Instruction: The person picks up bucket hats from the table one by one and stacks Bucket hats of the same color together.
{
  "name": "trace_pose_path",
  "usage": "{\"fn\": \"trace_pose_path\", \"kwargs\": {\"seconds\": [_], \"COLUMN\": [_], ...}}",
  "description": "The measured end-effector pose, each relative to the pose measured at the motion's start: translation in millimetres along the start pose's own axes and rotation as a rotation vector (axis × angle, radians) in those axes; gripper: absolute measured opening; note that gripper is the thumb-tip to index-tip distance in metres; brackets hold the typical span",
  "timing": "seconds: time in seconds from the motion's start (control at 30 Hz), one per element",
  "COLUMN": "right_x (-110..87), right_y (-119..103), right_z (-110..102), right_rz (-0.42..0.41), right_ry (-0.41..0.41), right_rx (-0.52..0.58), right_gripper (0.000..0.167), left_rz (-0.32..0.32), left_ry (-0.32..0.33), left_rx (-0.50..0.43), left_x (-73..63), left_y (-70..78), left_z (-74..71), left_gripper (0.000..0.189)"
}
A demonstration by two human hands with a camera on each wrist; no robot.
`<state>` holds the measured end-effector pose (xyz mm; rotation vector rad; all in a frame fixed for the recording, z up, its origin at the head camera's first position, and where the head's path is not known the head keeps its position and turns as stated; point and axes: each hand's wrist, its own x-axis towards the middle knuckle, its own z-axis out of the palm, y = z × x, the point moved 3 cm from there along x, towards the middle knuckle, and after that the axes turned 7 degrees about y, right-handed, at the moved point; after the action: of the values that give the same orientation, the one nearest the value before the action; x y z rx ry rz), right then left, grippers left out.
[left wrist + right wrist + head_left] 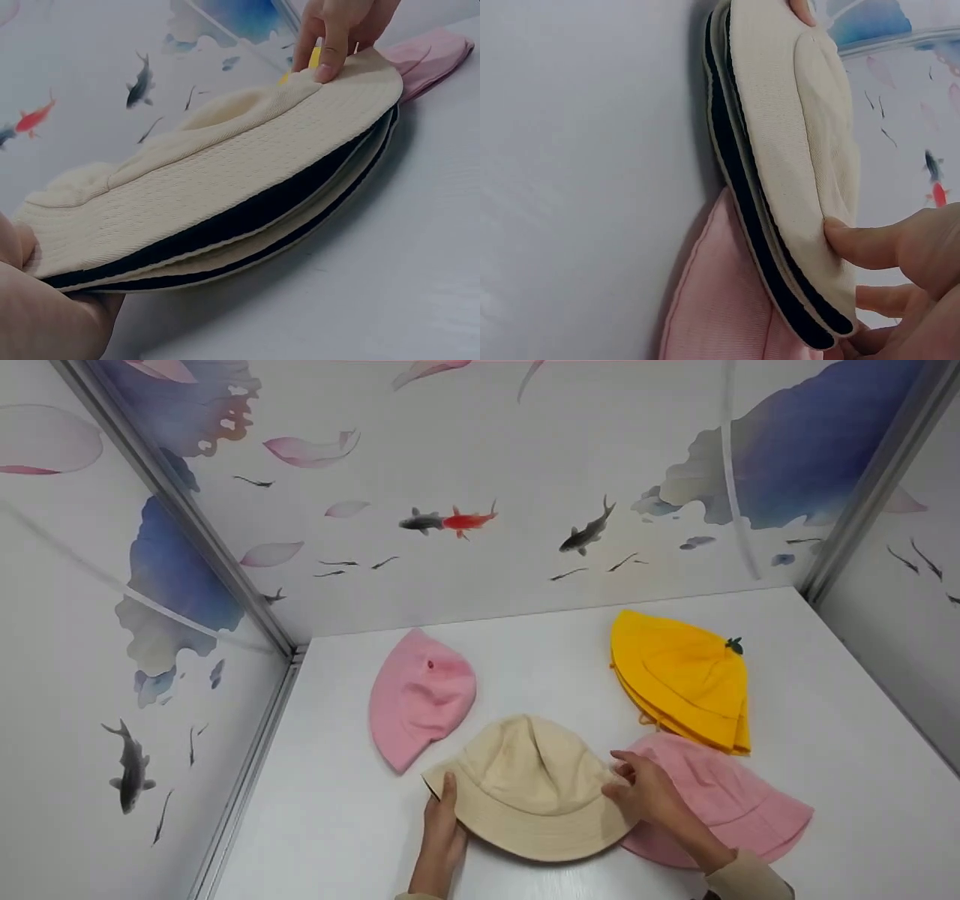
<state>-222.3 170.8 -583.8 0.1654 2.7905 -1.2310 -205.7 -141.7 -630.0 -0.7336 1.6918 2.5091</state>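
A beige bucket hat with a dark lining is held folded, its brim towards me; two brim layers show along the lower edge in both wrist views. My left hand grips the brim's left end, thumb on top and fingers underneath. At the other end my right hand pinches the hat, its thumb near the seam between crown and brim and the other fingers partly hidden behind. A pink bucket hat lies under the right hand, partly covered by the beige hat's right end.
Another pink hat lies folded at the back left of the white table. A yellow hat with a small green leaf trim lies at the back right, touching the nearer pink hat. Printed panels enclose the table at the back and sides.
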Motion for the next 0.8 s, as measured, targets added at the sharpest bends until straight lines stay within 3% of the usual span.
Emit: {"fn": "trace_pose_path", "kwargs": {"seconds": [0.17, 0.43, 0.67, 0.8], "right_x": [0.7, -1.5, 0.9, 0.7], "right_y": [3, 4, 11, 14], "right_z": [0, -3, -5, -2], "right_rz": [0.004, 0.018, 0.213, 0.295], "right_ry": [0.030, 0.126, 0.011, -0.047], "right_rx": [0.051, 0.220, 0.380, 0.526], "right_gripper": [0.038, 0.038, 0.060, 0.063], "left_rz": [-0.002, 0.005, 0.038, 0.046], "left_ry": [0.019, 0.044, 0.064, 0.060], "left_rx": [-0.020, -0.023, -0.058, -0.095], "left_x": [-0.1, 3.5, 3.3, 3.4], "left_y": [-1.9, 0.8, -0.5, -0.1], "left_z": [0.2, 1.7, 0.3, -0.3], "left_gripper": [0.068, 0.070, 0.068, 0.067]}}
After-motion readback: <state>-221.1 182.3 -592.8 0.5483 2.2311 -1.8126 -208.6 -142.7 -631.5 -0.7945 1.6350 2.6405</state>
